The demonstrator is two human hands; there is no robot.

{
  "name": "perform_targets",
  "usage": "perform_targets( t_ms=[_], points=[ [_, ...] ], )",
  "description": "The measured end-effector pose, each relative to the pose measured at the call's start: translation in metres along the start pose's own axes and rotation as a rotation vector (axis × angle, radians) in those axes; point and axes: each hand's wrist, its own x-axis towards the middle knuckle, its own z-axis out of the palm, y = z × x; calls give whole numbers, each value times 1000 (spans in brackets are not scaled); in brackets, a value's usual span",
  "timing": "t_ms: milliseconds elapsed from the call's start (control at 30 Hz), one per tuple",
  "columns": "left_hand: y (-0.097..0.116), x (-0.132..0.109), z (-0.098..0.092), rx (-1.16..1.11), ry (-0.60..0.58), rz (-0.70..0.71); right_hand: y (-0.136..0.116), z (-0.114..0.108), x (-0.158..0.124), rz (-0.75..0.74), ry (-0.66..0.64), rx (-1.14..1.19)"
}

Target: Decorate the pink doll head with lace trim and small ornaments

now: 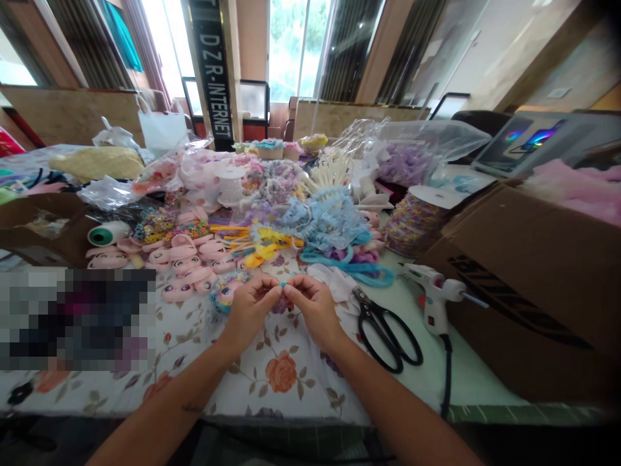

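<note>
Over the flowered tablecloth (189, 340) my left hand (255, 304) and my right hand (313, 304) meet, thumbs and fingertips pinched together. Between them is a tiny teal piece (283, 285), too small to tell its kind. Just left of my left hand lies a doll head (226, 294) with fluffy pastel yarn around it. Black-handled scissors (388, 330) rest to the right of my right hand, handles toward me. Beyond them a white hot glue gun (434, 294) sits beside the cardboard box, its cord running to the table edge.
Several pink doll faces (184, 262) lie at the left, near yellow strips (264, 246). Light blue ruffled trim (323, 220) and a spool of multicoloured yarn (414, 220) stand behind. A large cardboard box (538, 291) fills the right; another box (43, 220) stands left.
</note>
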Motion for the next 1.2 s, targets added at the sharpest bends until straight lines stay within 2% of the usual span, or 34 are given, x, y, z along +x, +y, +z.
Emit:
perform_targets(
  t_ms=[467, 700, 767, 833, 900, 933, 1067, 1133, 1200],
  points=[
    [-1, 2, -3, -110, -18, -66, 4, 0, 2, 0, 5, 29],
    [1, 2, -3, -166, 29, -96, -1, 1, 2, -2, 2, 9],
    [1, 4, -5, -215, 71, -84, -1, -6, 9, -30, 58, 1],
    [1, 8, -9, -308, 127, -82, 0, -18, 19, -91, 186, -46],
    [4, 13, -13, -429, 186, -89, 2, -31, 31, -167, 299, -216],
    [6, 15, -16, -485, 210, -95, 4, -37, 36, -202, 310, -361],
    [11, 20, -21, -613, 248, -111, 11, -44, 49, -304, 146, -1008],
    [11, 21, -21, -626, 249, -131, 14, -39, 50, -329, 104, -1208],
    [9, 20, -20, -619, 243, -152, 15, -32, 50, -336, 107, -1315]
  ],
)
